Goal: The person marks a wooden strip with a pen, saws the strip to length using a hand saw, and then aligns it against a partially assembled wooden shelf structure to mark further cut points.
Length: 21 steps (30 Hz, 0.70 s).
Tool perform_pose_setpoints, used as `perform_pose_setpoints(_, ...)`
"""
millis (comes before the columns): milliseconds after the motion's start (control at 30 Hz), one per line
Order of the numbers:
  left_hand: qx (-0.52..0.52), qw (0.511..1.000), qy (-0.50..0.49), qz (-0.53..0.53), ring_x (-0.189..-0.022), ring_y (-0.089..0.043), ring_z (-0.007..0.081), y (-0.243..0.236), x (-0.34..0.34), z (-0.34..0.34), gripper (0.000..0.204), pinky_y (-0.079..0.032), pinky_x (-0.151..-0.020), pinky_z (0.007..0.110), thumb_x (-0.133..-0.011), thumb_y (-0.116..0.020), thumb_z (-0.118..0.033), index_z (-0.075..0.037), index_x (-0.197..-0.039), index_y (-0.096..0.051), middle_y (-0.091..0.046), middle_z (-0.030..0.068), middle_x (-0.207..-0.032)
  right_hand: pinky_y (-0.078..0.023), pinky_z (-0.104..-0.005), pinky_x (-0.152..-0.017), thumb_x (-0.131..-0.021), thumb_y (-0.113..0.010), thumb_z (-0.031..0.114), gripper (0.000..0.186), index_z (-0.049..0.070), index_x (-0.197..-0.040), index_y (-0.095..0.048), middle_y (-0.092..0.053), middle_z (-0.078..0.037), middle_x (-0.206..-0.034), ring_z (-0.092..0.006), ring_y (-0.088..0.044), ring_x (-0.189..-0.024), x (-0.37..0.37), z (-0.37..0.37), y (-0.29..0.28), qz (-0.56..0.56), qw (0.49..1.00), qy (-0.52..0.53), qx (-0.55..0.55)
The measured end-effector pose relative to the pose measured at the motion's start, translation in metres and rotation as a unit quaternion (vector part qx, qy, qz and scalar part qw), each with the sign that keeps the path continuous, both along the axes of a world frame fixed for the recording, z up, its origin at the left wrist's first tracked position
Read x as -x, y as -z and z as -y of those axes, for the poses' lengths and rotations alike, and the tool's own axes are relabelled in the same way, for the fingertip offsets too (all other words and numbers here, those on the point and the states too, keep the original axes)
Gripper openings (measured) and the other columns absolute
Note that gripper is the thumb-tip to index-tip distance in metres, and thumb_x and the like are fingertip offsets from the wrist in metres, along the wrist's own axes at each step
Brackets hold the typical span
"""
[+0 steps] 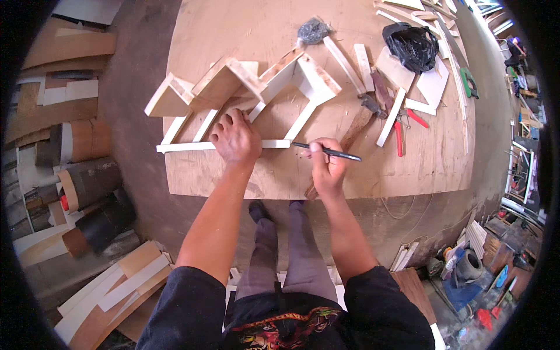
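A zigzag frame of pale wooden pieces (228,87) lies on the workbench, with slim white struts running down from it. Across the strut ends, along the near side, lies a straight white wooden strip (192,147). My left hand (236,139) is curled over this strip, fingers bent, holding it against the frame. In my right hand (328,166) is a black pen (344,155), gripped between thumb and fingers. The pen's tip points left and meets the strip's right end, next to the lowest strut (301,121).
Right of the frame lie a hammer (371,105), red-handled pliers (399,137), wood offcuts (391,118) and a black plastic bag (411,46). A green saw handle (468,83) sits near the right edge of the plywood top (233,181). Stacked boards (111,286) stand on the left.
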<state>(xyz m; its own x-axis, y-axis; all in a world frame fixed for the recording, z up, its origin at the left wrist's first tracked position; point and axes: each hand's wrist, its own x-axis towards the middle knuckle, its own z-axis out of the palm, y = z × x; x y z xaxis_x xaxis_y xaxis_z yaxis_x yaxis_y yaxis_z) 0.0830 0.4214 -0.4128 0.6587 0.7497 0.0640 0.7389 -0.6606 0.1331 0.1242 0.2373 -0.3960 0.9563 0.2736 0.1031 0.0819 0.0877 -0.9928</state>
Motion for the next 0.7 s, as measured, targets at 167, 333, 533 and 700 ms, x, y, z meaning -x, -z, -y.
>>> perform_pose_setpoints(167,0.025,1.000,0.014,0.004,-0.106,-0.061,0.0399,-0.001,0.002,-0.002,0.024,-0.046,-0.087,0.057,-0.099,-0.052,-0.028,-0.009,-0.111,-0.060,-0.064,0.0163,-0.110,-0.050,-0.0216,-0.061,-0.096,-0.067,0.005,0.009,-0.003,-0.099,-0.065,-0.069,-0.006,-0.078,-0.0066,-0.061,-0.067,0.008,-0.004,0.019,-0.020,1.000,-0.007,0.014)
perform_pose_setpoints(333,0.019,0.999,0.015,0.036,-0.103,-0.062,0.0394,0.002,0.004,-0.003,0.025,-0.045,-0.084,0.057,-0.100,-0.050,-0.028,-0.008,-0.107,-0.062,-0.064,0.0168,-0.106,-0.046,-0.0207,-0.059,-0.095,-0.068,0.005,0.008,-0.002,-0.091,-0.066,-0.068,-0.003,-0.075,-0.0051,-0.059,-0.067,0.006,-0.012,0.023,0.035,0.995,-0.021,0.094)
perform_pose_setpoints(533,0.017,0.997,0.021,0.072,-0.101,-0.062,0.0385,0.004,0.006,-0.002,0.022,-0.044,-0.081,0.056,-0.098,-0.053,-0.027,-0.008,-0.104,-0.063,-0.064,0.0163,-0.103,-0.044,-0.0213,-0.057,-0.093,-0.071,0.005,0.009,-0.001,-0.096,-0.065,-0.065,-0.001,-0.073,-0.0044,-0.056,-0.065,0.011,-0.014,0.032,0.020,0.997,-0.024,0.067)
perform_pose_setpoints(700,0.048,0.998,-0.001,0.042,-0.105,-0.059,0.0356,0.004,0.007,-0.004,0.022,-0.039,-0.090,0.053,-0.096,-0.054,-0.027,-0.012,-0.109,-0.064,-0.064,0.0127,-0.108,-0.043,-0.0219,-0.057,-0.093,-0.071,0.005,0.009,-0.001,-0.095,-0.065,-0.064,-0.001,-0.071,-0.0040,-0.052,-0.063,0.011,-0.017,0.031,0.089,0.986,-0.028,0.141)
